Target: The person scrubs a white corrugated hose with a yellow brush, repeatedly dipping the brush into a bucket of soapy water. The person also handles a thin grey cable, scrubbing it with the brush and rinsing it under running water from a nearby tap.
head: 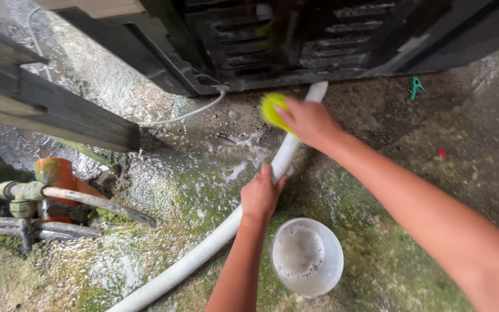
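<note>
- Your left hand (259,195) clamps the white hose (215,242) lying across the wet floor (411,144); that soapy grip could slip.
- Your right hand (307,121) pinches a yellow sponge (272,108) at the hose's upper end; hard scrubbing may flick it loose.
- The bowl (307,257) of suds sits just beside your left wrist and could tip.

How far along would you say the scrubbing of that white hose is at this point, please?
Done: suds lie on the wet concrete floor around the corrugated white hose. In hand: the left hand grips the hose while the right hand presses a yellow-green sponge on its upper end. Left: the lower length shows no foam; the bowl holds soapy water.
</note>
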